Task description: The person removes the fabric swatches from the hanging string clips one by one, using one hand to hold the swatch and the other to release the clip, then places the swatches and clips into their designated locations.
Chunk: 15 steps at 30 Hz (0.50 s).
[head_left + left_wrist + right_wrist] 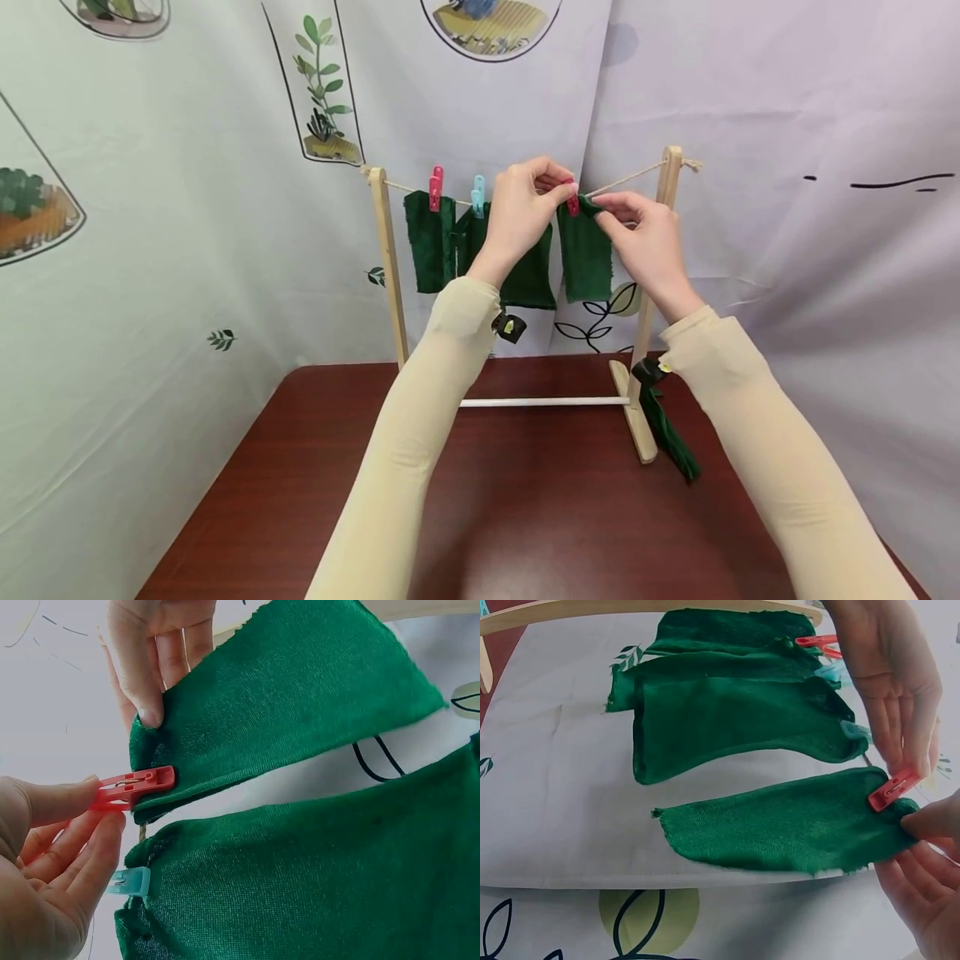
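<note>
Head view: a red clip and a green cloth at a rope.

The left hand pinches the clip, set on the cloth's top edge; the right hand pinches the corner just beside it. Whether the clip also grips the rope is hard to make out. The left hand and left sleeve hide part of the middle cloth and the left post's foot. The right wrist view shows two blue clips, partly covered.
</note>
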Available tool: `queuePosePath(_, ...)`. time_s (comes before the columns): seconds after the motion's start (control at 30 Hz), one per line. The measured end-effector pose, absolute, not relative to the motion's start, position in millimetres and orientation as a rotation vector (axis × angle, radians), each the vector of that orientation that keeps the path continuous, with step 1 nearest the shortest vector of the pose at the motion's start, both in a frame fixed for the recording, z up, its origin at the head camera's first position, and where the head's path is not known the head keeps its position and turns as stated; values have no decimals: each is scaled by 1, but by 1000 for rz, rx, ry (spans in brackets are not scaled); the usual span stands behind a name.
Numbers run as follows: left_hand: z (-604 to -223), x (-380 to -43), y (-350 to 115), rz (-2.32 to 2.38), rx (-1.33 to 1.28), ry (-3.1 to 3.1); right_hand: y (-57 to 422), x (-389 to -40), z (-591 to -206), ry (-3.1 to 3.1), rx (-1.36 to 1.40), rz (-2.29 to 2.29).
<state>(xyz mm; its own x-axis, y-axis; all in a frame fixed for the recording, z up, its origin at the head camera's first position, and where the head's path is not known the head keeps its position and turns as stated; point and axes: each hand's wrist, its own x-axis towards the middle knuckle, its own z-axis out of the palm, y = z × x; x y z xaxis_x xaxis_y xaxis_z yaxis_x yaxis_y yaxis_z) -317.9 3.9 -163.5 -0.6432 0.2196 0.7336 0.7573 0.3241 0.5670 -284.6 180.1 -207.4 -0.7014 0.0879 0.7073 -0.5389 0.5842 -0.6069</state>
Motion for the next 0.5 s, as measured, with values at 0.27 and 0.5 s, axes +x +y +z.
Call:
queuePosePath(0.27,-159,-309,-4,-1336,-902,-1971,179,-283,-209,-2060,361,1153)
queuePosePath(0.5,-149,-300,-7,-1348,-905,-1924,178,-281,-204,-2018,375,1154)
